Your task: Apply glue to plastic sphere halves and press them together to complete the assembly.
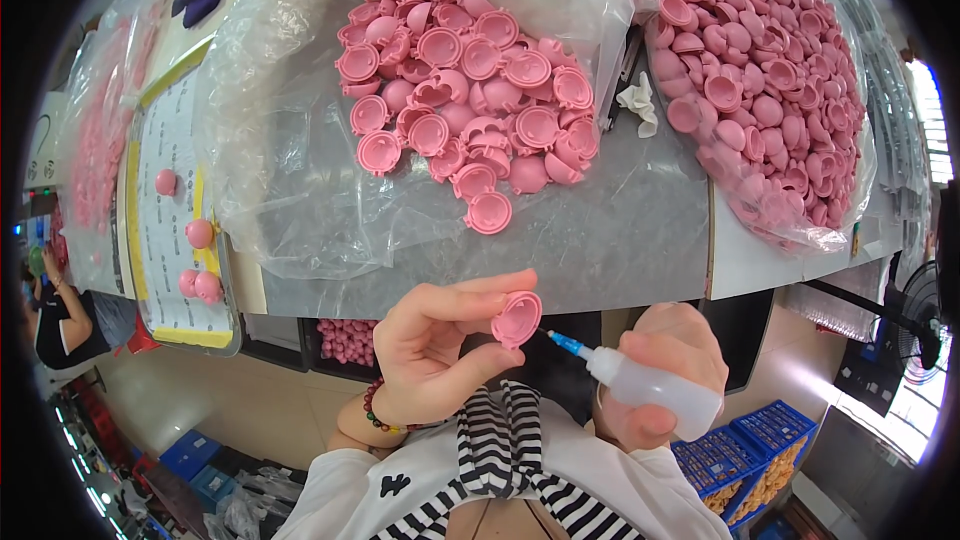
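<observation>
Between the thumb and fingers of my left hand (435,345) is a pink plastic half-shell (518,320), its hollow side turned to the right. My right hand (680,360) grips a translucent white squeeze bottle (655,390) with a blue needle tip (568,342). The thin needle points at the shell's rim; whether it touches I cannot tell. Beyond my hands, a loose heap of pink half-shells (490,212) lies on clear plastic sheeting (300,230) over the grey tabletop (620,260).
A large clear bag of pink half-shells (770,110) stands at the right. At the left, a paper-lined tray (165,250) with yellow tape edges holds several pink balls (199,233). A crumpled white tissue (638,105) lies near the bag. Blue crates (745,450) stand below right. Another person (75,315) is far left.
</observation>
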